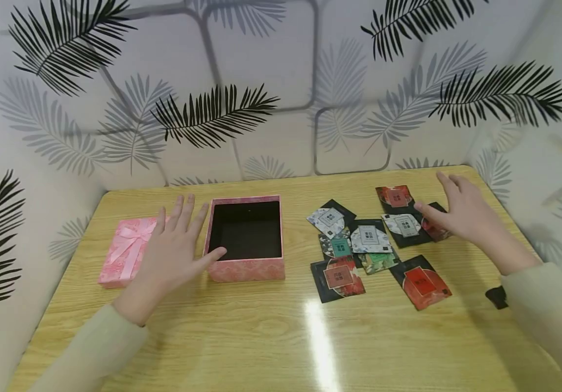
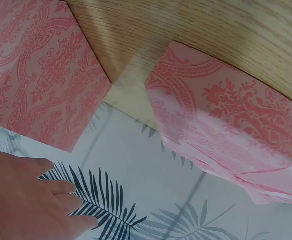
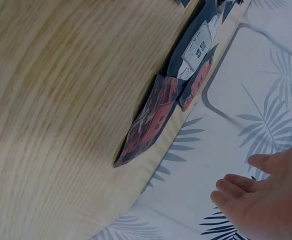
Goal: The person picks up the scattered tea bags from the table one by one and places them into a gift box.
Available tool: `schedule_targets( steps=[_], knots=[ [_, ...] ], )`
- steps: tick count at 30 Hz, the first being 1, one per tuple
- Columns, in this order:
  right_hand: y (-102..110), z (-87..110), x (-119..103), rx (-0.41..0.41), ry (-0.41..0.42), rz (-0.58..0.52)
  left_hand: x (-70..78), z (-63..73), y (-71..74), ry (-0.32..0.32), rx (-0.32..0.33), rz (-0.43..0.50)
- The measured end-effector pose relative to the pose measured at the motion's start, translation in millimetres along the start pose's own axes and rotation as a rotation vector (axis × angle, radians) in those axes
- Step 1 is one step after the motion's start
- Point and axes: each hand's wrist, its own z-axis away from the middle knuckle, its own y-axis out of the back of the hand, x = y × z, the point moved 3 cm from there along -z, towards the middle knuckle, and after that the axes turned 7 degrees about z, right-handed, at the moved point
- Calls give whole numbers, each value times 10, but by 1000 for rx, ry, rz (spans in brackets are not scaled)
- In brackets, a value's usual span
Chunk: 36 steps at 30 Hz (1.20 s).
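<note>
With fingers spread, my left hand [image 1: 170, 258] hovers between the pink box lid [image 1: 123, 247] and the pink box [image 1: 246, 270], overlapping the lid's right side in the head view. A ribbon bow decorates the lid. The box lies uncovered, its black inside bare. My right hand [image 1: 469, 215], thumb apart from loosely extended fingers, is above the right end of the flat square packets and holds nothing. Nearest it are a red-and-black packet [image 1: 395, 197], a white-and-black packet [image 1: 404, 226] and another reddish one partly hidden. The right wrist view shows this hand [image 3: 271, 200] beyond the packets.
Several overlapping packets [image 1: 369, 237] form a pile right of the box. A single red packet [image 1: 420, 283] lies nearer the front. At the right edge, a small black object [image 1: 496, 297] is partly covered by the sleeve. Leaf-patterned covering [image 1: 281, 136] rises behind the wooden table [image 1: 242, 337].
</note>
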Motion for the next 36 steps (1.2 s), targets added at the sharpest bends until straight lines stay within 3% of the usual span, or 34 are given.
schedule_targets(
  steps=[11,22,36],
  knots=[
    [-38,-193,7,18,-50,-124,10,-74,-50,-67,-20,-18],
    [-123,-385,109,-8,-90,-227,15,-140,-98,-92,-78,-28],
    [-277,-560,146,-27,-201,-429,42,-186,-123,-123,-134,14]
  ],
)
